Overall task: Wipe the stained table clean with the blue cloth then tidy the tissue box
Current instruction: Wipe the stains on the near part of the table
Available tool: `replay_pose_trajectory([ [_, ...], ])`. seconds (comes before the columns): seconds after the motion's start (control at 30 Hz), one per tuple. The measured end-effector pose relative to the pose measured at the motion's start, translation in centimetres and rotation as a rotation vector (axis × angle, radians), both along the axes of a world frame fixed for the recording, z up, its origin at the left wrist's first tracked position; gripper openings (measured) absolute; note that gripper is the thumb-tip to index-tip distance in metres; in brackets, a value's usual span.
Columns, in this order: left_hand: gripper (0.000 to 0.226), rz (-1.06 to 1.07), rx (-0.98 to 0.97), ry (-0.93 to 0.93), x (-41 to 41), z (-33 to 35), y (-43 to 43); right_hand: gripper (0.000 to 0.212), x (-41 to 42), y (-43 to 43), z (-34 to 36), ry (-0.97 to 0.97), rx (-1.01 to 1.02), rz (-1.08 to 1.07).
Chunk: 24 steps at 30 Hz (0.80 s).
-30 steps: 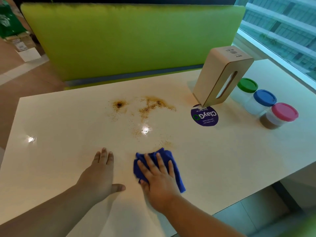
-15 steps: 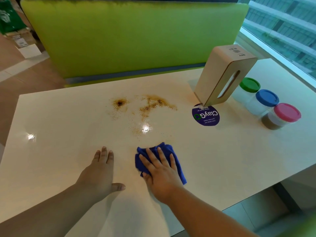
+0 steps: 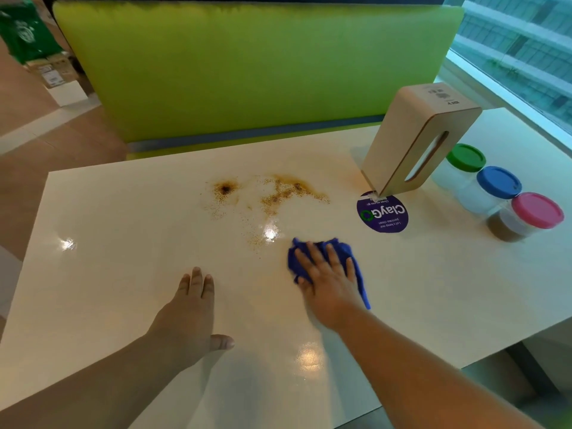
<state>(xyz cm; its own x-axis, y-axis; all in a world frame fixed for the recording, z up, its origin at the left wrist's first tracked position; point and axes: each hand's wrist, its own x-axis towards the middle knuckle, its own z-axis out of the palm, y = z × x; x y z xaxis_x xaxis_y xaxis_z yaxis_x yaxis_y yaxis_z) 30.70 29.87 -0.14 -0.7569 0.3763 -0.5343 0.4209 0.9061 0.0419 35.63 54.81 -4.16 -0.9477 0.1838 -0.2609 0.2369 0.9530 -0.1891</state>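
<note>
White table (image 3: 123, 274) is carrying our left hand (image 3: 188, 317), lying flat and open near the front edge. Brown stains (image 3: 278, 193) are sitting toward the back edge. Our right hand (image 3: 328, 283) is pressing flat, fingers spread, on the blue cloth (image 3: 343, 247). The tissue box (image 3: 411, 144) is standing near the back right corner beside three jars (image 3: 495, 187).

A round purple sticker (image 3: 382, 213) near the table's (image 3: 123, 230) far right edge reads "ClayGo", upside down, with smaller lines beneath. Print atop the tissue box (image 3: 414, 140) is illegible.
</note>
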Motion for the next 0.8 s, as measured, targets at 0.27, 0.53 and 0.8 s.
replay_pose_trajectory([
  [0.27,0.120,-0.018,-0.009,0.018,0.2,0.0,0.0,0.056,-0.2,-3.1,0.3,-0.040,-0.007,0.014],
  [0.53,0.120,-0.028,0.002,0.019,0.1,0.0,-0.2,0.055,-5.1,3.1,0.2,-0.109,0.028,-0.203],
  [0.8,0.121,-0.034,-0.011,0.026,0.1,0.1,-0.1,0.054,-2.6,1.0,0.1,-0.011,0.005,0.109],
])
